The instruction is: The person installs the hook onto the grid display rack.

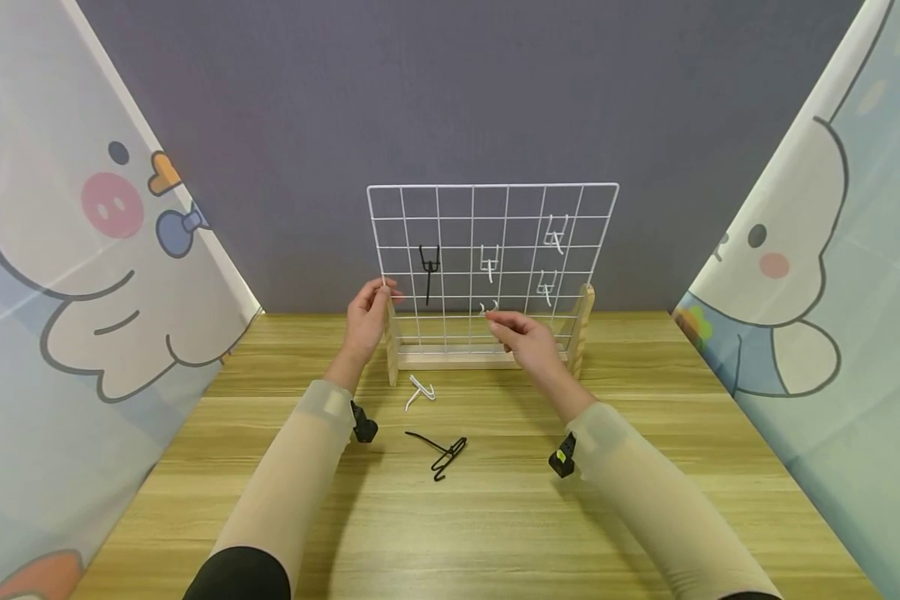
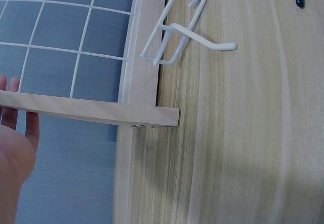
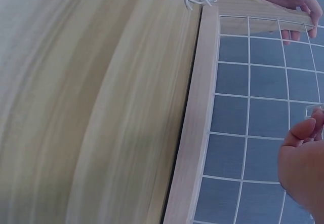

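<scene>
A white wire grid rack [image 1: 492,185] stands upright in a wooden base [image 1: 457,362]. At its left side my left hand [image 1: 367,317] grips the edge by the top of the wooden post [image 2: 91,108], fingers reaching behind it. My right hand [image 1: 531,342] pinches a small white hook [image 1: 494,305] against the lower middle of the grid; fingers hide most of the hook. A black hook [image 1: 430,267] hangs left of centre. Other white hooks hang on the grid: a middle one [image 1: 489,265], an upper right hook [image 1: 555,238] and a lower right hook [image 1: 546,289].
On the wooden table [image 1: 495,533], a loose white hook [image 1: 422,390] lies in front of the rack's left part. Nearer to me lies a black hook [image 1: 450,452]. A grey wall [image 1: 450,92] rises behind, with cartoon-printed cloths on both sides.
</scene>
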Action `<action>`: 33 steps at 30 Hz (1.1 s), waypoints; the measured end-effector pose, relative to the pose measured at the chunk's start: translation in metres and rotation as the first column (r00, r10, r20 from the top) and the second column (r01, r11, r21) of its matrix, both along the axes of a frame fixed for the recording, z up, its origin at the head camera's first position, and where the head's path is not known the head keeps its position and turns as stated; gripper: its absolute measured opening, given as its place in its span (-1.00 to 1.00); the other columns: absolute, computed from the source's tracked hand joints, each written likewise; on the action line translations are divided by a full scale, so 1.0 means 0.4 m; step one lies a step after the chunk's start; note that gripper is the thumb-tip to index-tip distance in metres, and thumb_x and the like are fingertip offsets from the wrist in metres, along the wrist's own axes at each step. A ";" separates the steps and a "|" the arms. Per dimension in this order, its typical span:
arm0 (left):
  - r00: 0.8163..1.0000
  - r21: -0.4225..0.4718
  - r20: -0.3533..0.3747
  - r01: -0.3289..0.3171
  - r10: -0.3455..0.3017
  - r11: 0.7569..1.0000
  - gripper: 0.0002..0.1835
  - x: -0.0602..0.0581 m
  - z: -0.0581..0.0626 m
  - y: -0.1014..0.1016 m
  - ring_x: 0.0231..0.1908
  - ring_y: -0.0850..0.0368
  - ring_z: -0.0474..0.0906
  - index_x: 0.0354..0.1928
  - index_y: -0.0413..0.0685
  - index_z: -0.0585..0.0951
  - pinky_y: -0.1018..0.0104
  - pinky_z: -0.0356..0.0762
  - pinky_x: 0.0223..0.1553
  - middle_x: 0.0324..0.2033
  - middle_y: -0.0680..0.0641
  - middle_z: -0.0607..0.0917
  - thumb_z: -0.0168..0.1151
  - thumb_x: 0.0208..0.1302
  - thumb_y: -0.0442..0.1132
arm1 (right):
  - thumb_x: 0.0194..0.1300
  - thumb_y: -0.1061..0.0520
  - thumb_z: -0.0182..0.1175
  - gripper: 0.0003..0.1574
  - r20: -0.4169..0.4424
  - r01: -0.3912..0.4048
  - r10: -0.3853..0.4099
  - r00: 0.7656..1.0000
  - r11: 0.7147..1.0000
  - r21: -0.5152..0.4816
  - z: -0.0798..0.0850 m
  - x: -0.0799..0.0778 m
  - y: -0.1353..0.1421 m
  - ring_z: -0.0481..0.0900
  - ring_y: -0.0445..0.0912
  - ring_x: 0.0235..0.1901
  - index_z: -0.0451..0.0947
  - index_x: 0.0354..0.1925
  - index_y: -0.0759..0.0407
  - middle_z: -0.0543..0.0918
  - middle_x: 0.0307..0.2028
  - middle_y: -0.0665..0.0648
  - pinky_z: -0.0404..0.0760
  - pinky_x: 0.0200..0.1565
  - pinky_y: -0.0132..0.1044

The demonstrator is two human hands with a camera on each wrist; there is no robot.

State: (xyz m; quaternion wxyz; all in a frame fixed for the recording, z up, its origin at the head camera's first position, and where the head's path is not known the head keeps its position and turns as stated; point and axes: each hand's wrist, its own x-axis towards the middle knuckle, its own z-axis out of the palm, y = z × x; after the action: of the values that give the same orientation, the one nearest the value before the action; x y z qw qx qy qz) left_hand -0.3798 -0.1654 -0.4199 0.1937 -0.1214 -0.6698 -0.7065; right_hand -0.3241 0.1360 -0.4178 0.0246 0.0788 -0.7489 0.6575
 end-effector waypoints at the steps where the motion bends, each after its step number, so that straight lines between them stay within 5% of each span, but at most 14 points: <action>1: 1.000 -0.002 0.001 -0.001 0.001 1.000 -0.75 -0.001 -0.001 -0.001 -0.11 0.23 0.80 0.11 -0.25 0.67 0.45 0.53 -0.17 0.07 -0.54 0.71 0.07 0.74 -0.24 | 0.61 0.05 0.33 -0.59 0.000 0.007 -0.007 1.000 1.000 0.004 0.001 -0.003 -0.002 0.55 -0.16 -0.28 0.72 0.30 0.14 0.73 -0.08 0.15 0.56 -0.23 -0.38; 6: 1.000 -0.004 0.008 0.000 0.000 1.000 -0.74 -0.005 -0.003 -0.003 -0.12 0.28 0.78 0.12 -0.26 0.67 0.46 0.48 -0.23 0.07 -0.51 0.72 0.06 0.74 -0.24 | 0.62 0.05 0.31 -0.60 0.003 0.027 -0.027 1.000 1.000 0.005 0.008 -0.019 -0.011 0.55 -0.17 -0.25 0.72 0.31 0.11 0.68 -0.19 -0.03 0.60 -0.17 -0.36; 13: 1.000 -0.015 0.015 0.008 -0.008 1.000 -0.64 -0.003 -0.002 -0.002 -0.11 0.31 0.77 0.23 -0.43 0.60 0.46 0.60 -0.03 0.08 -0.49 0.72 0.05 0.75 -0.23 | 0.61 0.09 0.33 -0.59 0.010 0.039 -0.039 0.999 0.999 -0.033 0.009 -0.039 -0.027 0.55 -0.14 -0.24 0.72 0.30 0.19 0.70 -0.15 0.09 0.57 -0.24 -0.42; 20: 1.000 -0.026 0.029 -0.004 0.005 1.000 -0.65 -0.001 -0.003 -0.003 -0.13 0.35 0.75 0.23 -0.38 0.61 0.47 0.36 -0.40 0.06 -0.45 0.75 0.05 0.75 -0.21 | 0.62 0.08 0.31 -0.54 0.038 0.031 -0.029 0.999 0.999 -0.045 0.000 -0.052 -0.034 0.53 -0.16 -0.24 0.67 0.34 0.26 0.72 -0.08 0.11 0.56 -0.25 -0.41; 29: 1.000 -0.024 0.017 -0.006 0.006 1.000 -0.62 0.001 0.002 -0.002 -0.13 0.34 0.75 0.22 -0.43 0.59 0.47 0.36 -0.39 0.07 -0.49 0.73 0.05 0.76 -0.19 | 0.62 0.10 0.31 -0.54 0.043 0.027 -0.026 0.999 0.999 -0.029 0.001 -0.050 -0.027 0.53 -0.19 -0.27 0.66 0.35 0.26 0.70 -0.18 -0.05 0.59 -0.22 -0.36; 33: 1.000 -0.026 0.015 -0.009 0.009 1.000 -0.69 0.001 -0.001 -0.002 -0.13 0.34 0.76 0.16 -0.31 0.65 0.45 0.38 -0.36 0.05 -0.48 0.74 0.04 0.75 -0.20 | 0.62 0.08 0.31 -0.55 0.050 0.021 -0.020 0.999 1.000 -0.023 0.001 -0.048 -0.022 0.53 -0.18 -0.26 0.67 0.35 0.22 0.69 -0.15 -0.02 0.59 -0.21 -0.35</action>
State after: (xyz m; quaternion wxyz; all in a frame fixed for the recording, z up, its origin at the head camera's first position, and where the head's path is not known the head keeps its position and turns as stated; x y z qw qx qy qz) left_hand -0.3794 -0.1660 -0.4204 0.1902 -0.1156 -0.6808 -0.6978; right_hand -0.3431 0.1273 -0.4173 0.0138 0.0545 -0.7423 0.6677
